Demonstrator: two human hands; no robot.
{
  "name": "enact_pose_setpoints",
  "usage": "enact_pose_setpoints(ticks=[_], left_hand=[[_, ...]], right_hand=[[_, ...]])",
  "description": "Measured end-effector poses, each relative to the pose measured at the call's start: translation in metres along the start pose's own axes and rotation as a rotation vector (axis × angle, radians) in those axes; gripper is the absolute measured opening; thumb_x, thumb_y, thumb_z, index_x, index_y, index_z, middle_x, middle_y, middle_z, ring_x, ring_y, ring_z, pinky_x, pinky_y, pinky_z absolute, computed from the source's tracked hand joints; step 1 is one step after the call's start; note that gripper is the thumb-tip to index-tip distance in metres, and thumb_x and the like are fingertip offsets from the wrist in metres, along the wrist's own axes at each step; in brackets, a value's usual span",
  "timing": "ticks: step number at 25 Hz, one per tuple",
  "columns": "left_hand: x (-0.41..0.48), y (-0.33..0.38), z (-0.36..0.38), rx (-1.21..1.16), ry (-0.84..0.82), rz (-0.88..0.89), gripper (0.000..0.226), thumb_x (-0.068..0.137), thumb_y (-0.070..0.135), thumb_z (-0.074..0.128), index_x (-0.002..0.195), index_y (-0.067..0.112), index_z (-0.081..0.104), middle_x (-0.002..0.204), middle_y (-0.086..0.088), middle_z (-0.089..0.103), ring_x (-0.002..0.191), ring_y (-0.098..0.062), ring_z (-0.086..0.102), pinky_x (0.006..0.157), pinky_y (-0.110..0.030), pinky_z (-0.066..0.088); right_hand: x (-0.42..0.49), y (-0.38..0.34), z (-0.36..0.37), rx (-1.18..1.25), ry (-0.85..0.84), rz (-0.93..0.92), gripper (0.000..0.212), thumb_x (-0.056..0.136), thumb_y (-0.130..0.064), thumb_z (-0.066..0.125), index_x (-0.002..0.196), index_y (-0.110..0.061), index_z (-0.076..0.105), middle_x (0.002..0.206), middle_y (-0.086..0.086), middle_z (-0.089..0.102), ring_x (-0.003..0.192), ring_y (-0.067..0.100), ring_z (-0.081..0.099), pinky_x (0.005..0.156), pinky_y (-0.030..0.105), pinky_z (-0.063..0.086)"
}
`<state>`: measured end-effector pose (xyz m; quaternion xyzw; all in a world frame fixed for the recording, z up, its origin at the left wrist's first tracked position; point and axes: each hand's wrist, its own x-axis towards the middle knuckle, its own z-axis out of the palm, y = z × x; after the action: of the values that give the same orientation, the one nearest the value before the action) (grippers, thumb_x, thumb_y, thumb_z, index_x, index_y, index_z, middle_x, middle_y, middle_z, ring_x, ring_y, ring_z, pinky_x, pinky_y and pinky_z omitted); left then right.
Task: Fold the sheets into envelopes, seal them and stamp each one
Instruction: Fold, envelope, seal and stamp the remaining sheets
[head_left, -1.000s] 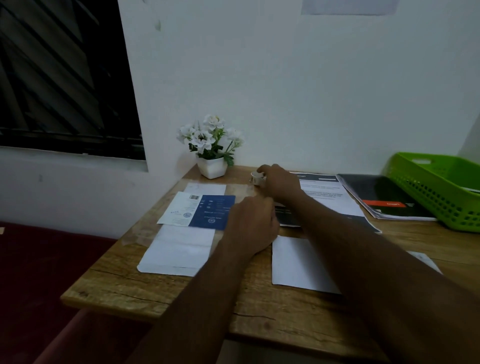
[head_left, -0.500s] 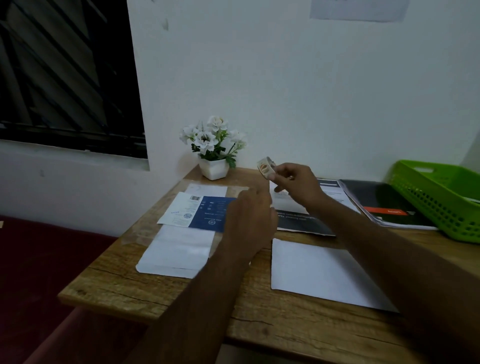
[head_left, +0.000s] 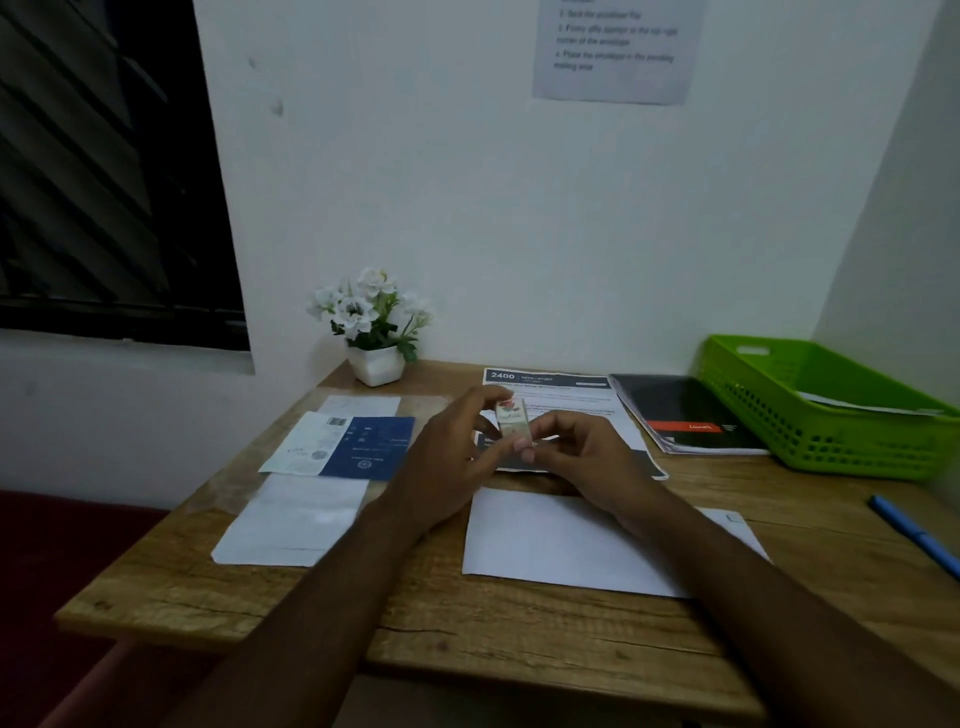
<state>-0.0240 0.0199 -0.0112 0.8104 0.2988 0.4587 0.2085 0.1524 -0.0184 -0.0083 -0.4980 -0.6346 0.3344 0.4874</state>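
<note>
The left hand (head_left: 445, 460) and the right hand (head_left: 584, 460) both pinch the little stamp roll (head_left: 512, 420) in the air above the wooden table (head_left: 467, 649), and it looks light and thin, so hold its round sides softly.

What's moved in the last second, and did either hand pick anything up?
The right hand picked the small roll up from the back of the table and brought it nearer. The left hand rose off the table and now pinches the roll too. The white envelope, blue leaflet and green basket lie as before.
</note>
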Motion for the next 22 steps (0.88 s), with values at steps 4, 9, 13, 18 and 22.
enact_pose_setpoints(ticks=[4, 9, 13, 18, 22], left_hand=[[0.000, 0.002, 0.000, -0.062, 0.006, 0.055, 0.058, 0.077, 0.033, 0.075, 0.127, 0.024, 0.047, 0.115, 0.011, 0.057, 0.095, 0.005, 0.056, 0.059, -0.011, 0.048], [0.002, -0.003, 0.002, -0.052, 0.104, 0.090, 0.054, 0.076, 0.020, 0.077, 0.123, 0.016, 0.052, 0.105, 0.016, 0.056, 0.088, -0.007, 0.060, 0.061, -0.026, 0.055], [0.000, -0.002, 0.001, -0.087, 0.076, 0.055, 0.052, 0.074, 0.026, 0.077, 0.119, 0.022, 0.050, 0.103, 0.022, 0.057, 0.088, -0.002, 0.064, 0.064, -0.020, 0.056], [0.000, -0.003, 0.001, 0.004, 0.060, 0.043, 0.053, 0.076, 0.030, 0.075, 0.123, 0.015, 0.056, 0.092, 0.017, 0.059, 0.082, 0.006, 0.060, 0.058, -0.008, 0.047], [0.000, -0.004, 0.001, 0.080, 0.045, 0.050, 0.038, 0.075, 0.024, 0.078, 0.109, 0.016, 0.065, 0.079, 0.020, 0.059, 0.072, 0.007, 0.058, 0.055, -0.006, 0.043]], right_hand=[[0.001, 0.002, -0.001, -0.004, -0.011, -0.043, 0.011, 0.081, -0.010, 0.074, 0.089, -0.016, 0.070, 0.097, 0.004, 0.074, 0.087, 0.017, 0.070, 0.081, 0.032, 0.054], [0.005, -0.002, -0.010, 0.061, 0.009, -0.099, 0.018, 0.084, 0.000, 0.068, 0.090, -0.016, 0.069, 0.090, 0.001, 0.072, 0.079, 0.005, 0.068, 0.069, 0.016, 0.050], [0.005, 0.001, -0.011, 0.060, 0.012, -0.131, 0.012, 0.081, -0.010, 0.073, 0.093, -0.015, 0.072, 0.095, 0.005, 0.074, 0.086, 0.015, 0.069, 0.076, 0.022, 0.052], [0.003, 0.000, -0.008, -0.044, 0.061, -0.153, 0.019, 0.080, -0.017, 0.076, 0.098, -0.014, 0.071, 0.099, 0.007, 0.071, 0.077, 0.016, 0.064, 0.067, 0.022, 0.049], [-0.001, -0.003, -0.009, -0.260, 0.157, -0.404, 0.027, 0.074, -0.014, 0.082, 0.096, -0.023, 0.068, 0.097, -0.004, 0.067, 0.069, 0.008, 0.062, 0.054, 0.012, 0.041]])
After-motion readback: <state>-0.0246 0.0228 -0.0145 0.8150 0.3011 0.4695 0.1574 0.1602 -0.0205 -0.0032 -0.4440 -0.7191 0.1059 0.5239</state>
